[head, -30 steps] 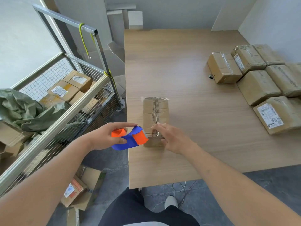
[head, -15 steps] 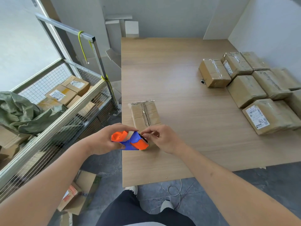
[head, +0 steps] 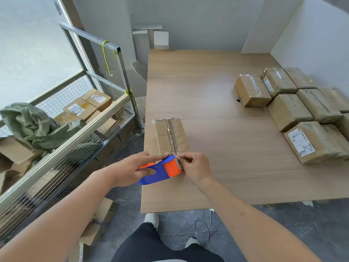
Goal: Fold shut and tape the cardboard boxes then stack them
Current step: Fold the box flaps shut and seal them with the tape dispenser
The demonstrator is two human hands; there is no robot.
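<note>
A small cardboard box (head: 171,136) lies on the wooden table (head: 213,114) near its left front edge, flaps folded shut, with a strip of clear tape along the centre seam. My left hand (head: 130,170) grips a blue and orange tape dispenser (head: 160,172) at the box's near end. My right hand (head: 196,168) pinches the tape end at the dispenser's toothed blade, fingers curled. The box's near edge is hidden behind the dispenser and hands.
Several taped boxes (head: 294,108) lie grouped at the table's right side by the wall. A wire-mesh cart (head: 79,137) with more boxes and a green sack (head: 32,125) stands left of the table. An open box (head: 98,222) and a cable (head: 204,225) lie on the floor.
My right hand left the box top and came onto the dispenser's blade, pinching the tape there. The left hand turned the dispenser a little. The view tilted down and left.
</note>
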